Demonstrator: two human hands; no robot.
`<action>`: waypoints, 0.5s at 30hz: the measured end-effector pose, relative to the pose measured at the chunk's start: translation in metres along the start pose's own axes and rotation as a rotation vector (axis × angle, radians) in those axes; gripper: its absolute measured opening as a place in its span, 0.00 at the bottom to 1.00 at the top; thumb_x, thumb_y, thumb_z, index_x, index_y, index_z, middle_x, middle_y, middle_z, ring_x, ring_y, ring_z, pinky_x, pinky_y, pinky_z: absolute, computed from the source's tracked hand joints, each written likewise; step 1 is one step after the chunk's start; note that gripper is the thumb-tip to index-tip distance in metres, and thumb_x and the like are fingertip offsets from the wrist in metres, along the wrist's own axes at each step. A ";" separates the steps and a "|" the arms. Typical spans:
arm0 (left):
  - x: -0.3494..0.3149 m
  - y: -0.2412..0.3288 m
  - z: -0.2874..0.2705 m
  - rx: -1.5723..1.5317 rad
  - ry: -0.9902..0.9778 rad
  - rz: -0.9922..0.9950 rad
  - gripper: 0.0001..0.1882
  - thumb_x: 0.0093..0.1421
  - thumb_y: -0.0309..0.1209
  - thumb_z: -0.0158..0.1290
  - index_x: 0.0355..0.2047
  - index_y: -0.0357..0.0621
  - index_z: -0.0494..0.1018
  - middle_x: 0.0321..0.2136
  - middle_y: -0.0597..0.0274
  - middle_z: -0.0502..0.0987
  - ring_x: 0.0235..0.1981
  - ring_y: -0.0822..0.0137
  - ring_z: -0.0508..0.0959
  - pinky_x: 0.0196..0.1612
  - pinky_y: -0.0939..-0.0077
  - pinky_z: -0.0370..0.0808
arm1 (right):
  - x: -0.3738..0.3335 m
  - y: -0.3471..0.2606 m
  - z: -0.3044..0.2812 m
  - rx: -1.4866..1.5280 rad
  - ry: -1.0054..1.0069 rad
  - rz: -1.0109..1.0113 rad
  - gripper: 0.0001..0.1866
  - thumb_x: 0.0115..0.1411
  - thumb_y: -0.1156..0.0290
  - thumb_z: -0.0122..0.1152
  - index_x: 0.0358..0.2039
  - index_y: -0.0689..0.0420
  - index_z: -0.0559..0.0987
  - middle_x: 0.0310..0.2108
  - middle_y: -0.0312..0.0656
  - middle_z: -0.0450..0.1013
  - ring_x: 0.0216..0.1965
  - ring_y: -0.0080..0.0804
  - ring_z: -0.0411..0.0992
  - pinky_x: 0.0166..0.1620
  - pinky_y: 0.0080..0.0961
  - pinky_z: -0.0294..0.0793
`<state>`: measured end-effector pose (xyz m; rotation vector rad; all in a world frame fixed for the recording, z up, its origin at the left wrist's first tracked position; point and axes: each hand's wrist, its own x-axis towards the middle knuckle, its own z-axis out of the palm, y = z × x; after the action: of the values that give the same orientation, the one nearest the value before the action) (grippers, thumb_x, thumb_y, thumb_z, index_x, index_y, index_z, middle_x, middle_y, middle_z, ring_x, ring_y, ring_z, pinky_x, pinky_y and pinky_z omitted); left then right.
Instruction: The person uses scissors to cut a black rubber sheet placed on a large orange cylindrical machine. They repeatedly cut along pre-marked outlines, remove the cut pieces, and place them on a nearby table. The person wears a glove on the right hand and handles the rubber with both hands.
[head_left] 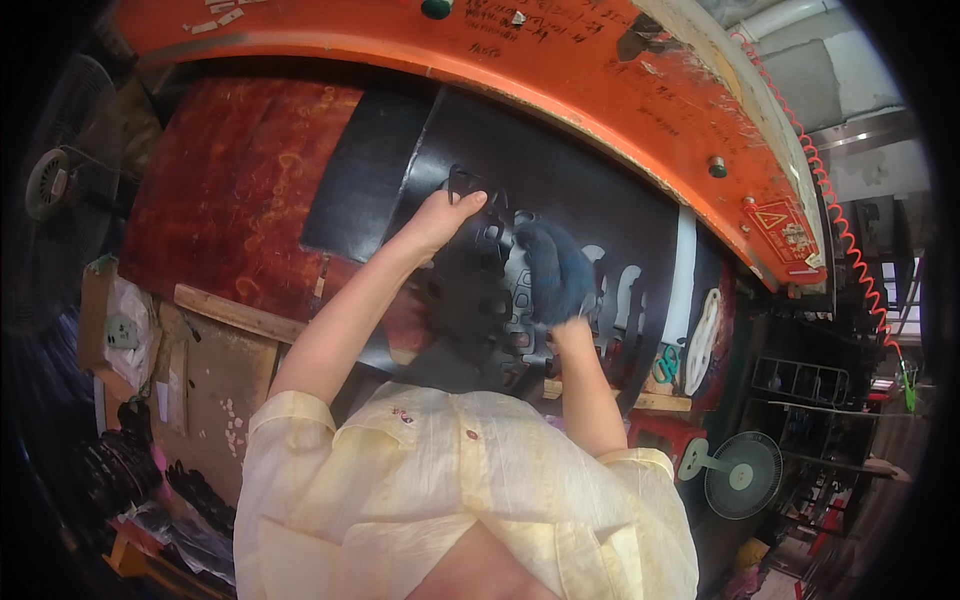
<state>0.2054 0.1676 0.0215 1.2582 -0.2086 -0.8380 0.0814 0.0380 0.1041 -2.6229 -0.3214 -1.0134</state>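
My bare left hand is closed at the near-left part of a black sheet, its thumb pressed along a thin black looped piece. Whether that piece is sheet material or a tool, I cannot make out. To its right, my right hand, in a dark blue glove, lies low over a part of the sheet with many cut-out openings. Motion smears its fingers, so what they touch is hidden. Pale curved openings show in the sheet right of the glove.
An orange machine beam spans the far side above the work surface. A reddish-brown board lies at left. Teal-handled scissors and a white looped object lie at right. A fan stands lower right, a cardboard box at left.
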 end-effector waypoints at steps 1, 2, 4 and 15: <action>0.002 -0.001 0.002 0.049 0.044 -0.012 0.17 0.62 0.42 0.50 0.33 0.38 0.75 0.28 0.64 0.77 0.27 0.75 0.75 0.32 0.79 0.72 | 0.001 0.003 0.009 0.351 -0.287 0.408 0.16 0.57 0.63 0.56 0.35 0.64 0.77 0.29 0.46 0.75 0.29 0.34 0.74 0.33 0.26 0.72; 0.005 -0.002 0.003 0.079 0.050 -0.014 0.18 0.62 0.42 0.50 0.32 0.37 0.75 0.27 0.63 0.77 0.26 0.75 0.75 0.32 0.78 0.72 | 0.000 0.006 0.020 0.626 -0.356 0.874 0.17 0.58 0.60 0.56 0.34 0.64 0.78 0.27 0.42 0.75 0.27 0.27 0.72 0.30 0.24 0.71; 0.010 -0.006 0.006 0.246 0.096 0.038 0.19 0.61 0.43 0.51 0.30 0.35 0.75 0.25 0.60 0.77 0.25 0.73 0.75 0.32 0.75 0.72 | -0.003 0.014 0.041 0.648 -0.506 1.115 0.17 0.58 0.58 0.55 0.32 0.63 0.78 0.24 0.43 0.74 0.26 0.31 0.72 0.29 0.28 0.71; 0.013 -0.009 0.005 0.578 0.393 0.060 0.27 0.57 0.50 0.48 0.28 0.33 0.75 0.23 0.46 0.77 0.29 0.51 0.78 0.35 0.63 0.72 | 0.012 -0.087 0.028 0.328 -1.101 -0.278 0.13 0.60 0.63 0.48 0.38 0.55 0.77 0.31 0.44 0.74 0.31 0.34 0.73 0.37 0.31 0.72</action>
<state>0.2075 0.1551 0.0118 1.9201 -0.1752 -0.4711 0.0796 0.1297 0.1106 -2.5777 -0.9915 0.5076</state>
